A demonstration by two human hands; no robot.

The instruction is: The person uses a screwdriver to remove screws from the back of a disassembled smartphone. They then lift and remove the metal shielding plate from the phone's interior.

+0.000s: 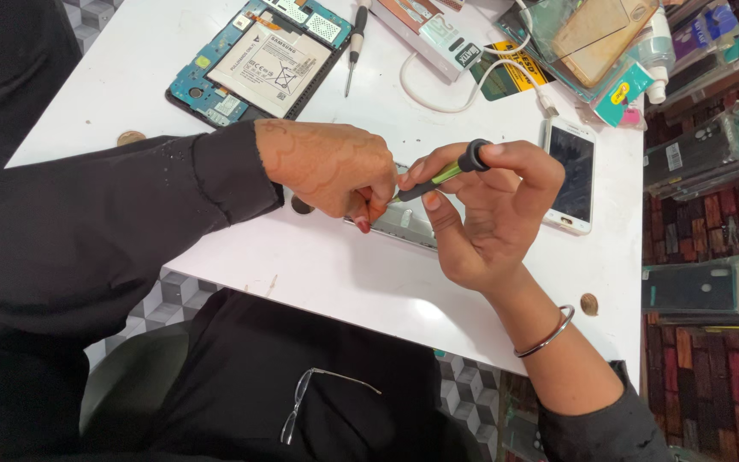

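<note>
My right hand [493, 214] grips a small screwdriver [446, 174] with a green shaft and black cap, its tip pointing left and down. My left hand [331, 167], in a black sleeve, presses its fingertips on a silver phone frame [404, 224] lying on the white table [318, 265], right where the screwdriver tip meets it. Most of the frame is hidden under both hands. A metal bangle sits on my right wrist.
An opened tablet [254, 60] with exposed battery and boards lies at the back left. A second screwdriver [354, 43], a white box with cable [434, 38] and a white phone [570, 171] lie behind. Coins [589, 303] rest near the edges. Packaged phone cases [712, 145] hang at right. Glasses [301, 402] lie on my lap.
</note>
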